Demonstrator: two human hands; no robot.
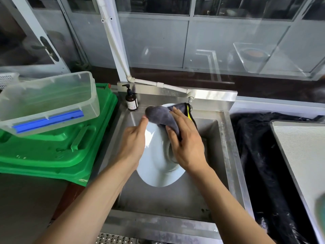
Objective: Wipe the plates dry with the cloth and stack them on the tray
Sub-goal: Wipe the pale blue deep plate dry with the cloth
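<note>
Fingers (143, 120) of the left hand (132, 141) are curled around the left rim of the plate (154, 161), thumb side on the face and the rest presumably behind where I can't see them, so it's a rim pinch holding the plate up over the steel sink (226, 155). Plate is white, glazed, looks like ceramic, so I'd guess stiff, a bit heavy for one hand, and slick if it's still wet, plus it'd chip or shatter if it dropped onto that steel. Rim is really the only sensible place to hold it, ideally at two opposite edges when it's time to carry it. It's tilted on edge rather than flat: face turned toward the right hand, and in this wide-angle view it reads as a long oval with the long axis running from the near edge of the sink up and away toward the tap end. Grey cloth (161, 117) is soft and floppy, bunched over the far upper part of the plate with a yellow-trimmed edge hanging off the far side. Right hand (186, 147) is pressed flat-ish on the cloth, fingers closed down on it against the plate face, mid-wipe by the look of it. Further right there's a pale flat tray (302, 155) sitting on some dark fabric, well apart from the plate, which I'm guessing is the stacking spot, though only part of it shows.
</note>
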